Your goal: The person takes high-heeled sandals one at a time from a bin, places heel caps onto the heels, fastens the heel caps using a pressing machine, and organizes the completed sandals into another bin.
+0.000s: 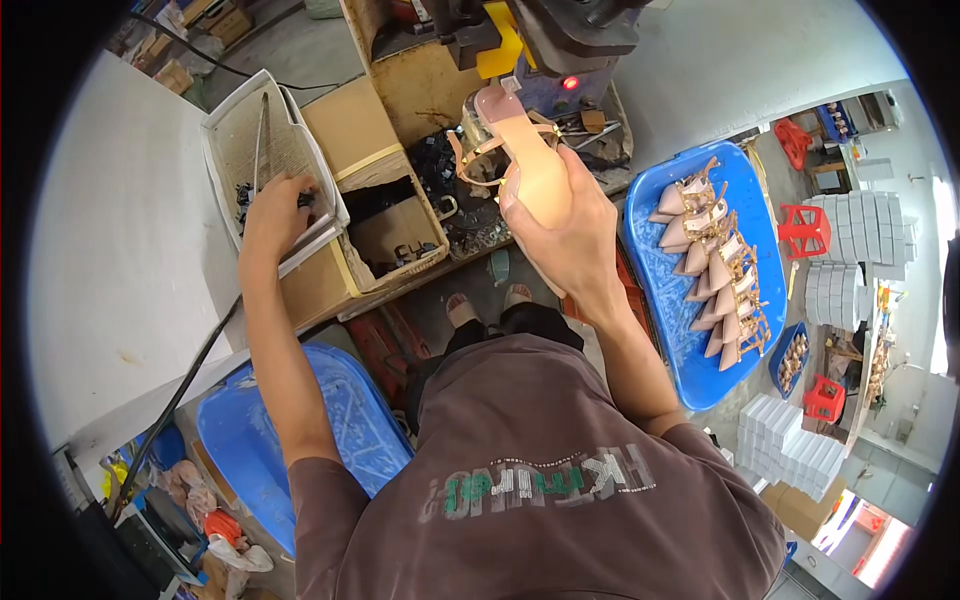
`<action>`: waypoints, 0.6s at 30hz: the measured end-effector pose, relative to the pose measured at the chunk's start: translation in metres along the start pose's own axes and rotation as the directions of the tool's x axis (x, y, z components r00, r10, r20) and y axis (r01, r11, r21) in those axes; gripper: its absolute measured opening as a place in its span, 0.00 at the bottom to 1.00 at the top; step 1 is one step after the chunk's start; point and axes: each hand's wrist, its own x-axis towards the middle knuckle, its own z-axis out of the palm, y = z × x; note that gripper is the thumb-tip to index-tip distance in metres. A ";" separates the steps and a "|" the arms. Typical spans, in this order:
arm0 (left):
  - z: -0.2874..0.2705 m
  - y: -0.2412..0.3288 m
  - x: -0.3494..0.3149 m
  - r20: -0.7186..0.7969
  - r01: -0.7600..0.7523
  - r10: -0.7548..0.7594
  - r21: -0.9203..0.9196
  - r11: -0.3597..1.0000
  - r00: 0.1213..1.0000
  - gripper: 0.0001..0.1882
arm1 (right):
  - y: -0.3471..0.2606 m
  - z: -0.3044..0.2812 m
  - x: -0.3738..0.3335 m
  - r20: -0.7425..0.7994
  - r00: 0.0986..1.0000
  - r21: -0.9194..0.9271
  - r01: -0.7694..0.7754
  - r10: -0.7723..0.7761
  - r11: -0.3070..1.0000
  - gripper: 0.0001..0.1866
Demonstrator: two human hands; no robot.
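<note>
My right hand [575,235] is wrapped around the pointed front part of a strappy beige sandal [523,148]. The sandal's pale insole faces up and its thin studded straps hang at the left; the heel end points at the machine [562,50], just under a yellow guard [503,42]. Over on the left, my left hand [277,215] reaches into a white tray [335,205]. Its fingers curl down among small black pieces [243,197], and whatever they pinch is hidden.
A blue basin [655,290] at the right holds several beige sandals [715,265] in rows. Another blue basin [345,400] sits low at the left. Between tray and machine stands an open cardboard box [440,245] with black bits. A red light [571,83] glows on the machine.
</note>
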 end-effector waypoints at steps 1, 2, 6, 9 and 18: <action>0.003 -0.003 0.003 -0.013 0.021 -0.021 0.010 1.000 1.000 0.17 | -0.001 0.002 0.001 0.012 1.000 -0.008 -0.007 0.008 1.000 0.42; 0.005 -0.006 0.006 -0.024 0.042 -0.041 0.021 0.999 0.999 0.16 | -0.002 0.004 0.001 0.011 1.000 -0.010 -0.012 0.012 1.000 0.42; 0.012 -0.012 0.008 -0.071 0.019 -0.019 0.004 1.000 0.997 0.14 | -0.002 0.012 -0.001 -0.059 0.993 -0.054 0.096 -0.099 0.994 0.40; 0.009 -0.010 0.007 -0.096 -0.044 0.041 -0.030 0.999 0.995 0.12 | -0.004 0.013 0.000 -0.064 0.992 -0.080 0.107 -0.113 0.991 0.38; 0.027 -0.011 0.009 -0.241 0.017 -0.008 0.034 0.999 0.971 0.05 | -0.006 0.007 -0.001 0.038 0.997 -0.004 0.071 -0.071 0.997 0.43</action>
